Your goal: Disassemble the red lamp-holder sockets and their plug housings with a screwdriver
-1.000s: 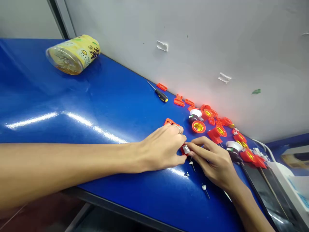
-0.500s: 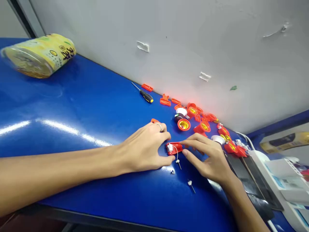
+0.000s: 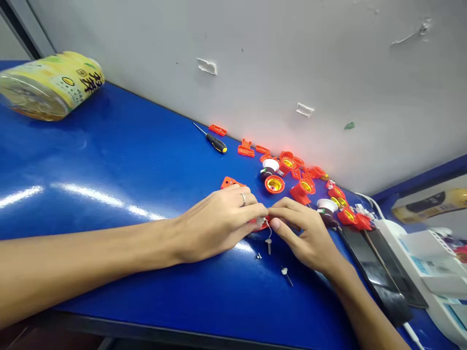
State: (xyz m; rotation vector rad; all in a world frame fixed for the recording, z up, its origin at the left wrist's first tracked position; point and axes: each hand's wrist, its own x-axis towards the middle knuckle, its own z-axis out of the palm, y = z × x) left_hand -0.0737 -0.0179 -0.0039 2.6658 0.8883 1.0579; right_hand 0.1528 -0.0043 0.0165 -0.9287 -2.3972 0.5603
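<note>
Between my hands lies a small red plastic housing (image 3: pixel 255 229), mostly hidden by fingers. A small white part (image 3: pixel 261 222) with a thin white wire is at its top, pinched by the closed fingers of my left hand (image 3: pixel 229 218). The fingers of my right hand (image 3: pixel 306 236) are closed on the housing's right end. The wire ends in a metal pin with a white collar (image 3: pixel 269 245), hanging over the near side. A second collared pin (image 3: pixel 286 274) and some tiny screws (image 3: pixel 258 256) lie closer to me. Behind my left hand sits a red plastic cover (image 3: pixel 229 182).
A black-and-yellow screwdriver (image 3: pixel 216 143) lies near the wall. Red lamp sockets (image 3: pixel 274 184) and red plastic pieces (image 3: pixel 246 149) are scattered along it. A large yellow-labelled bottle (image 3: pixel 54 85) lies at far left. At right are a dark flat device (image 3: pixel 379 267) and a white rack (image 3: pixel 419 257).
My left fingers have closed in over the housing and now pinch the white part. My right hand has shifted slightly left, its fingertips against the housing. The view has moved a little.
</note>
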